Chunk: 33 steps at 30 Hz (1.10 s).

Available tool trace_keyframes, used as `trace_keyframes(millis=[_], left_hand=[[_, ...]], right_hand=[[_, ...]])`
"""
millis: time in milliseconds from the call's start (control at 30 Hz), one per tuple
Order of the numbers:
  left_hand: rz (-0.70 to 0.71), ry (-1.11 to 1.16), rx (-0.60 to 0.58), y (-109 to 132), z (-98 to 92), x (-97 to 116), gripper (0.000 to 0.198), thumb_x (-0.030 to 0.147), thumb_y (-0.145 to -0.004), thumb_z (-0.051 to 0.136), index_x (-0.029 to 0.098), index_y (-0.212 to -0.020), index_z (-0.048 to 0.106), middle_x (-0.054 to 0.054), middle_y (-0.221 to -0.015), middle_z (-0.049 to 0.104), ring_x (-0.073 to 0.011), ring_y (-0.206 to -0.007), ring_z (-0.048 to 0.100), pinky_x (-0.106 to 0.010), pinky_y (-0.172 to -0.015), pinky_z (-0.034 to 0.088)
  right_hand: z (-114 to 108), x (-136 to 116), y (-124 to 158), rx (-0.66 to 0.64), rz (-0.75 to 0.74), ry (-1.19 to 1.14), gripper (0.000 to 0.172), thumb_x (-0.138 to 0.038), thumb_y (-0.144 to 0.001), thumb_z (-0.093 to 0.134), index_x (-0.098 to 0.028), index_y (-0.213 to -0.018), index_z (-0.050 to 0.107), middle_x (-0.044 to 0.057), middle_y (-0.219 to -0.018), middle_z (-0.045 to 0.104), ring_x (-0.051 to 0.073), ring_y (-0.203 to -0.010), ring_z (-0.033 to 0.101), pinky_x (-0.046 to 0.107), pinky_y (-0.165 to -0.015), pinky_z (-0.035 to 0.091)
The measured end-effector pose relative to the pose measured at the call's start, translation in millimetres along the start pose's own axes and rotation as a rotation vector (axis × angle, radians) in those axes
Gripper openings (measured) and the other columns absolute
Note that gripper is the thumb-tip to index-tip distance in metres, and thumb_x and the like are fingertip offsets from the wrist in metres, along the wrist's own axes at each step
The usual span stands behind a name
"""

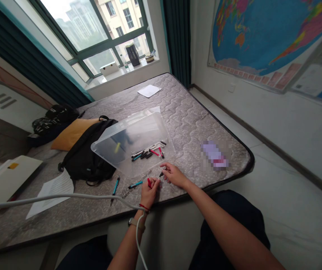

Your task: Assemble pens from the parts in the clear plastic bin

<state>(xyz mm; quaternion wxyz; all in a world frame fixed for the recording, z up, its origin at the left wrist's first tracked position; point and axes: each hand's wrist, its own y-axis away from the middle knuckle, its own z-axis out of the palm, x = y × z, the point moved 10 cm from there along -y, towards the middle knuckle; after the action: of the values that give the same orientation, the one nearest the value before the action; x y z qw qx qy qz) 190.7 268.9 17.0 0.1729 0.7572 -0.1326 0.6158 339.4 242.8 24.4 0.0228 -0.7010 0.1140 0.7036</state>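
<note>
My left hand [149,192] is closed around a red pen [149,182] near the front edge of the grey quilted mattress [189,112]. My right hand [173,174] sits just to its right and pinches a small dark pen or cap [161,174] at the fingertips. Two teal pens lie on the mattress left of my hands, one [135,184] close by and one [116,185] further left. A clear plastic folder [134,140] lies beyond my hands with several red, black and teal pens [149,151] in it.
A black backpack [89,150] and an orange cushion [72,133] lie left of the folder. Printed paper [52,191] and a white board [7,178] are at the far left. A white cable [65,197] crosses the front. A blurred object [214,154] lies at the right.
</note>
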Motion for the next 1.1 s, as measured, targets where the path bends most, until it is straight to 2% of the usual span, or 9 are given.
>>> trace_keyframes(millis=[133,200,267,433,500,600,700,900,1100], left_hand=[[-0.037,0.021,-0.042,1,4.1,-3,0.047,0.048,-0.079,0.067,0.023,-0.062,0.031,0.000,-0.068,0.065,-0.0122,-0.057,0.062,-0.023,-0.051,0.045],[-0.032,0.019,-0.026,2,2.9,-3,0.047,0.048,-0.081,0.066,0.024,-0.062,0.030,0.000,-0.067,0.065,-0.0134,-0.058,0.064,-0.022,-0.050,0.044],[-0.008,0.004,0.014,2,-0.2,-2,0.046,0.048,-0.082,0.064,0.024,-0.062,0.030,0.001,-0.062,0.061,-0.0157,-0.064,0.067,-0.022,-0.050,0.043],[0.011,-0.002,0.098,0,-8.1,-3,0.048,0.048,-0.080,0.066,0.024,-0.061,0.030,0.005,-0.055,0.049,-0.0183,-0.073,0.070,-0.021,-0.052,0.041],[0.010,0.020,0.104,-1,-9.8,-5,0.049,0.048,-0.079,0.068,0.024,-0.061,0.029,0.005,-0.056,0.051,-0.0177,-0.072,0.069,-0.022,-0.057,0.044],[0.017,0.035,0.091,-1,-10.2,-6,0.048,0.048,-0.080,0.067,0.024,-0.062,0.030,0.001,-0.065,0.061,-0.0165,-0.071,0.068,-0.024,-0.060,0.045],[0.019,0.020,0.097,-1,-10.8,-6,0.047,0.049,-0.082,0.065,0.024,-0.062,0.030,0.000,-0.067,0.063,-0.0162,-0.069,0.066,-0.025,-0.061,0.045],[0.080,0.020,0.152,-3,-12.9,1,0.045,0.045,-0.082,0.065,0.024,-0.060,0.032,0.005,-0.057,0.053,-0.0166,-0.069,0.066,-0.027,-0.068,0.047],[0.114,0.019,0.234,-1,-18.4,3,0.040,0.047,-0.080,0.065,0.022,-0.057,0.044,0.003,-0.055,0.053,-0.0146,-0.060,0.058,-0.025,-0.061,0.043]], right_hand=[[-40,4,-5,0.263,0.017,0.040,0.027,-0.029,-0.087,0.048,-0.021,-0.111,0.058,0.000,-0.079,0.064,0.012,-0.058,0.061,0.019,-0.044,0.045],[-67,8,-3,0.434,0.042,0.067,0.026,-0.030,-0.088,0.046,-0.020,-0.109,0.057,0.001,-0.081,0.066,0.013,-0.059,0.061,0.021,-0.048,0.046],[-82,9,-1,0.509,0.056,0.138,0.024,-0.028,-0.088,0.046,-0.020,-0.106,0.059,0.001,-0.079,0.066,0.014,-0.063,0.063,0.023,-0.055,0.047],[-67,-4,-1,0.360,0.000,0.459,0.025,-0.028,-0.084,0.059,-0.022,-0.108,0.063,-0.002,-0.068,0.062,0.016,-0.066,0.060,0.024,-0.065,0.041],[-61,-11,3,0.362,-0.020,0.501,0.027,-0.031,-0.084,0.061,-0.023,-0.110,0.063,-0.003,-0.067,0.061,0.015,-0.064,0.057,0.024,-0.064,0.039],[-50,-20,5,0.329,-0.066,0.460,0.017,-0.035,-0.087,0.058,-0.022,-0.092,0.067,-0.003,-0.063,0.059,0.014,-0.060,0.054,0.024,-0.060,0.036],[-39,-27,4,0.251,-0.131,0.410,0.023,-0.036,-0.089,0.054,-0.021,-0.077,0.066,-0.002,-0.062,0.060,0.014,-0.058,0.052,0.024,-0.058,0.035],[-50,-22,10,0.313,-0.119,0.431,0.027,-0.040,-0.090,0.051,-0.020,-0.077,0.064,0.000,-0.064,0.062,0.016,-0.060,0.055,0.025,-0.059,0.038],[-42,-29,8,0.282,-0.141,0.594,0.023,-0.038,-0.089,0.052,-0.020,-0.086,0.066,0.001,-0.069,0.065,0.017,-0.065,0.060,0.025,-0.063,0.041]])
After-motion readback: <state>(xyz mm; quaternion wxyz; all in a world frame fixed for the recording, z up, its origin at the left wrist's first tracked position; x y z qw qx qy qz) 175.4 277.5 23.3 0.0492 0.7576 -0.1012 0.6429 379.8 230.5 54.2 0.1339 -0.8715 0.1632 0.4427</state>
